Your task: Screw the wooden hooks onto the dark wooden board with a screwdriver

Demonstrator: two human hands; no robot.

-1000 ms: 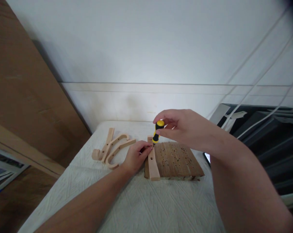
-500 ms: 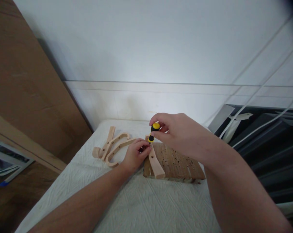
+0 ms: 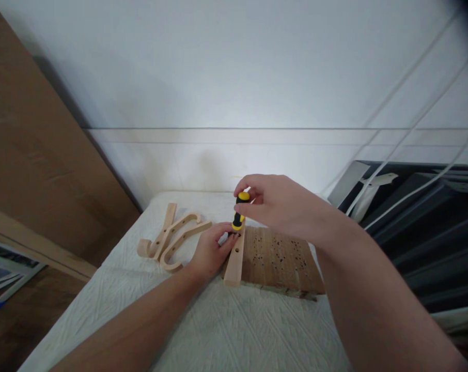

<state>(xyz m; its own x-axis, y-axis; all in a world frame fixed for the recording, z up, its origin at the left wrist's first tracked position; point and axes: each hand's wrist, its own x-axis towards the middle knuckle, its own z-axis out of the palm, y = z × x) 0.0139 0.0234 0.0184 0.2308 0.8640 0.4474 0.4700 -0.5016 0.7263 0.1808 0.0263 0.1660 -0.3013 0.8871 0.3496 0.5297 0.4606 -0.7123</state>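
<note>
My right hand (image 3: 275,200) grips a short screwdriver (image 3: 240,213) by its black and yellow handle, which stands nearly upright with its tip down. The tip is over the upper part of a pale wooden hook (image 3: 236,258), close to a hole; whether it sits in a screw is hidden. Beneath the hook is a worn wooden board (image 3: 280,263) pitted with many small holes. My left hand (image 3: 213,249) is closed at the hook's left edge, finger and thumb pressed together near the screwdriver tip.
Several more pale wooden hooks (image 3: 171,237) with drilled holes lie on the white cloth (image 3: 218,330) to the left. A white wall (image 3: 203,165) rises behind. On the right are dark folded panels (image 3: 431,222) and white cords; a large cardboard sheet (image 3: 44,139) leans on the left.
The near end of the wooden hook has swung left on the board, so it now lies along the board's left side. Both hands have stayed at its upper end. The view has shifted slightly.
</note>
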